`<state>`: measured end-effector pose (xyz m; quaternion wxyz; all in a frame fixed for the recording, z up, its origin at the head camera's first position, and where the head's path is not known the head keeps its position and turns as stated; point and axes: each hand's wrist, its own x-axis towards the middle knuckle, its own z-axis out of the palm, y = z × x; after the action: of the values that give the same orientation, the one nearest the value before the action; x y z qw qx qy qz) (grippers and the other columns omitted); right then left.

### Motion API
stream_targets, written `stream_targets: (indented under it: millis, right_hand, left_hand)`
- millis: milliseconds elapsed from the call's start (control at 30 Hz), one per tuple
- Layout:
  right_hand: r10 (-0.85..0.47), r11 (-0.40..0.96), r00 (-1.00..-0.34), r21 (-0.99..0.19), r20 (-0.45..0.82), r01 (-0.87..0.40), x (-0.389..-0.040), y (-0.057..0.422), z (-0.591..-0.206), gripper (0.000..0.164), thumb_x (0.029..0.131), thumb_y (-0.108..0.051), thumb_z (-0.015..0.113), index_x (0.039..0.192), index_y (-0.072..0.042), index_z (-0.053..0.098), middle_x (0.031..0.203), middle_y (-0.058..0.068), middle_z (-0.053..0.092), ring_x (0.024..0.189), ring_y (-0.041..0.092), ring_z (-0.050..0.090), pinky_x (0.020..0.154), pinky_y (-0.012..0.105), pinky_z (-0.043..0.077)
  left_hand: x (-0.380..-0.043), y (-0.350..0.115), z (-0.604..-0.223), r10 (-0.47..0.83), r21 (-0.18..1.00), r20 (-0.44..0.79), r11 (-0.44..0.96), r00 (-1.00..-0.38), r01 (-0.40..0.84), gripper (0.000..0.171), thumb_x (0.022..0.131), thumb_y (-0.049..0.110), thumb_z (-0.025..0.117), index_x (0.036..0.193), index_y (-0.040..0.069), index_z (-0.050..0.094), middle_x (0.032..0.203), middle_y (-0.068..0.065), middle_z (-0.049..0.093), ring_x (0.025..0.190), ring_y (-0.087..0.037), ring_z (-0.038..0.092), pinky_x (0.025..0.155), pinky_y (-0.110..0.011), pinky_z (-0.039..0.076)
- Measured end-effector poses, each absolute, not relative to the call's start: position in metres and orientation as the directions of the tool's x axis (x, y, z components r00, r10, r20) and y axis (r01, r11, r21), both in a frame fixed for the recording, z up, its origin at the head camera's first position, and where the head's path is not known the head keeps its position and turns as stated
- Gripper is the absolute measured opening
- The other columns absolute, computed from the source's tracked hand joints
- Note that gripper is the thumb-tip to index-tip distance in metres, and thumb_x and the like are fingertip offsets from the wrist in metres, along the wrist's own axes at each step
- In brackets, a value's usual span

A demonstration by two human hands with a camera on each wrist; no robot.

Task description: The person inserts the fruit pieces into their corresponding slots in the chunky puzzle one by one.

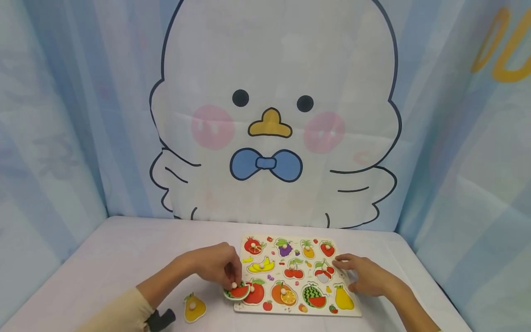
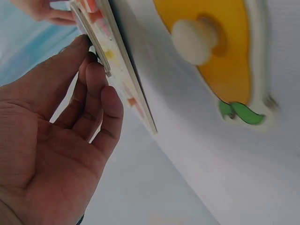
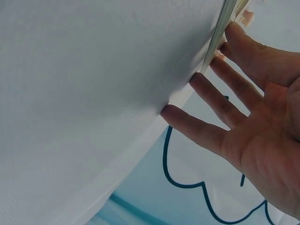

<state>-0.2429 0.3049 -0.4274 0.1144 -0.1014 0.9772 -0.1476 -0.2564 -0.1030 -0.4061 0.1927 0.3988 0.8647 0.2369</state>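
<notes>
A white wooden fruit puzzle board (image 1: 298,276) lies flat, with knobbed fruit pieces on it. My left hand (image 1: 220,267) pinches a watermelon puzzle piece (image 1: 237,292) near its white knob, and the piece overlaps the board's lower left edge beside the apple piece (image 1: 256,295). In the left wrist view, that piece shows edge-on at my fingertips. Spread out at the board's right edge, my right hand (image 1: 365,275) touches it with its fingertips. A yellow pear piece (image 1: 194,308) with a knob sits on the table, left of the board.
White cloth covers the table (image 1: 137,244). Printed watermelon (image 1: 314,293) and pear (image 1: 343,297) pictures without knobs show on the board's lower right. Behind the table hangs a curtain (image 1: 274,193) with a cartoon bird, and more curtain flanks both sides.
</notes>
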Motion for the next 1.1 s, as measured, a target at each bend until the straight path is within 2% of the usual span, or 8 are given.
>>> stream_targets:
  millis: [633,833,1100]
  right_hand:
    - [-0.236,0.936,-0.951,-0.312,-0.201,-0.166,-0.243,0.305,-0.424,0.062,0.073,-0.006,0.079,0.131,-0.018,0.061,0.142,0.004,0.048,0.124,0.036,0.045,0.096,0.058,0.041]
    - [-0.203,0.937,-0.955,-0.326,-0.217,-0.125,-0.244,0.306,-0.425,0.062,0.072,-0.006,0.08,0.13,-0.019,0.061,0.141,0.003,0.048,0.122,0.034,0.046,0.096,0.058,0.042]
    - [-0.232,0.922,-0.952,-0.358,-0.201,-0.149,-0.242,0.306,-0.428,0.059,0.072,-0.003,0.078,0.127,-0.019,0.063,0.138,0.001,0.051,0.12,0.032,0.048,0.096,0.059,0.041]
  left_hand:
    - [-0.271,-0.032,-0.41,0.859,0.487,-0.055,0.468,-0.508,0.738,0.012,0.079,0.013,0.078,0.081,0.023,0.073,0.073,0.019,0.063,0.065,0.001,0.053,0.063,-0.016,0.05]
    - [-0.271,-0.006,-0.408,0.881,0.48,-0.072,0.442,-0.468,0.758,0.01,0.08,0.012,0.077,0.083,0.021,0.074,0.072,0.018,0.064,0.064,0.002,0.054,0.063,-0.014,0.049]
    - [-0.273,0.023,-0.414,0.914,0.447,-0.108,0.396,-0.391,0.802,0.009,0.082,0.011,0.076,0.082,0.02,0.075,0.07,0.019,0.062,0.064,0.005,0.054,0.062,-0.013,0.047]
